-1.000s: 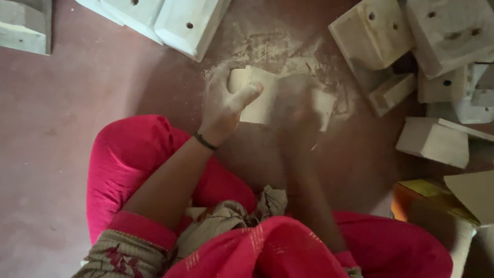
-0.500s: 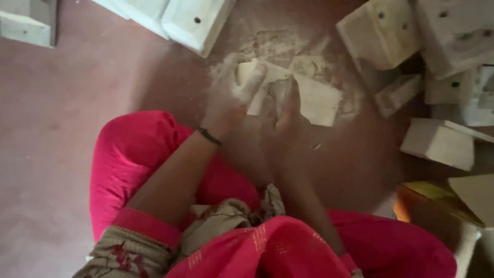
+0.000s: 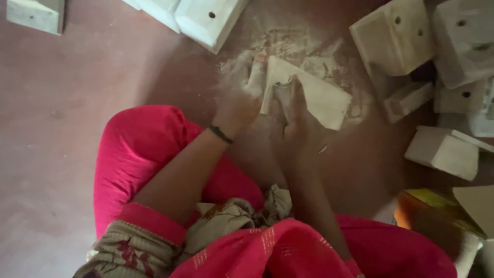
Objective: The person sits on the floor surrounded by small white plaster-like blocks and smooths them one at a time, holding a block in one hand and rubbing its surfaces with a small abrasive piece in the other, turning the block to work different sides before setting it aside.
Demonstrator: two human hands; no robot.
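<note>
Seated on the dusty floor (image 3: 77, 103), you steady a pale wooden block (image 3: 314, 95) lying in white powder (image 3: 309, 51) at the far centre, left hand (image 3: 242, 90) clamped on its left edge, right hand (image 3: 290, 110) pressed flat on top, fingers together, keeping it from sliding.

pale wooden block (image 3: 314, 95), pink trousers (image 3: 139, 154), reddish-brown floor (image 3: 62, 103)

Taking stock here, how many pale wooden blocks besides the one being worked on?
About 8: one top-left, two top-centre, five at right; more may be cut off.
</note>
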